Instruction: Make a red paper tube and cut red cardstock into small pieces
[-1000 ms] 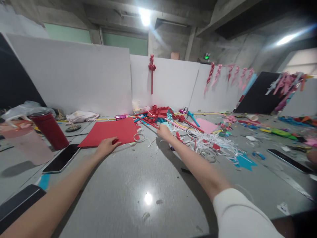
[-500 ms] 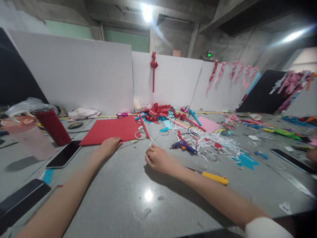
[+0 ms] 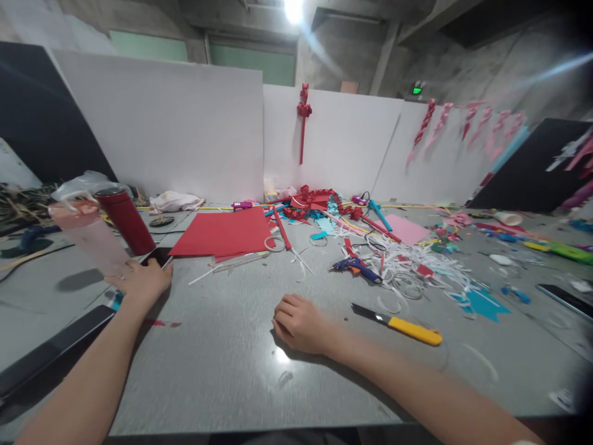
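Observation:
My left hand [image 3: 141, 283] lies over a dark smartphone [image 3: 159, 254], thumb along one side and fingers across the other. Its fingertips reach close to the base of the pink translucent bottle [image 3: 92, 238]. Most of the phone is hidden under the hand. My right hand [image 3: 301, 324] rests on the grey table in a loose fist, with nothing visible in it. To its right lies a yellow-handled utility knife [image 3: 414, 330], blade pointing left. Red paper sheets [image 3: 227, 232] lie beyond the hands, with thin white strips [image 3: 204, 274] along their near edge.
A red tumbler [image 3: 125, 221] stands beside the bottle. A long dark case [image 3: 55, 349] lies at the left. A blue glue gun [image 3: 356, 269] sits by a heap of white paper scraps [image 3: 417, 262]. White panels [image 3: 162, 123] stand behind the table.
My left hand has moved left from the red paper's edge onto the phone. My right hand has drawn back slightly from the white strip, still curled. The view has turned a little left.

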Action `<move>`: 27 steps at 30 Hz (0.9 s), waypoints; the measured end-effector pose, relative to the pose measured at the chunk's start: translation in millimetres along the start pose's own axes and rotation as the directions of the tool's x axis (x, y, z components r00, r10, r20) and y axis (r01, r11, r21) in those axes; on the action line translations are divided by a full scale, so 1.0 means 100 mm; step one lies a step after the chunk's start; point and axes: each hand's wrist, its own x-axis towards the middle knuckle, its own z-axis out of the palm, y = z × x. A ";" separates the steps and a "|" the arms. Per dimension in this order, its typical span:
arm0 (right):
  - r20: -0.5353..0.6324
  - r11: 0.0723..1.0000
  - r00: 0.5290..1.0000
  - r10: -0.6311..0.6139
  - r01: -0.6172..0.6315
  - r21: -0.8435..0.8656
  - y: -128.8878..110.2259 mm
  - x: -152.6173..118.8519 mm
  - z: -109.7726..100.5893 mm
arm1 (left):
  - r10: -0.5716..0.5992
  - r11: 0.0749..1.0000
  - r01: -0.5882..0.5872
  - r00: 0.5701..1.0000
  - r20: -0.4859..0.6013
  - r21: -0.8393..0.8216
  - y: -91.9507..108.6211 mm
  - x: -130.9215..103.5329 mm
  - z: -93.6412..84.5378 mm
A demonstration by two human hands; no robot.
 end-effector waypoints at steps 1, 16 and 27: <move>0.004 1.000 1.000 -0.020 0.020 -0.011 -0.01 0.00 0.01 | -0.032 0.999 0.032 0.999 0.029 -0.005 -0.02 -0.01 0.01; 0.037 0.997 0.997 -0.071 0.073 -0.034 -0.03 0.04 -0.03 | -0.070 0.996 0.069 0.997 -0.024 -0.059 -0.15 0.07 -0.01; 0.051 0.997 0.996 -0.075 0.076 -0.009 -0.04 0.05 -0.06 | -0.174 0.971 0.160 0.983 -0.065 -0.178 -0.07 0.04 -0.04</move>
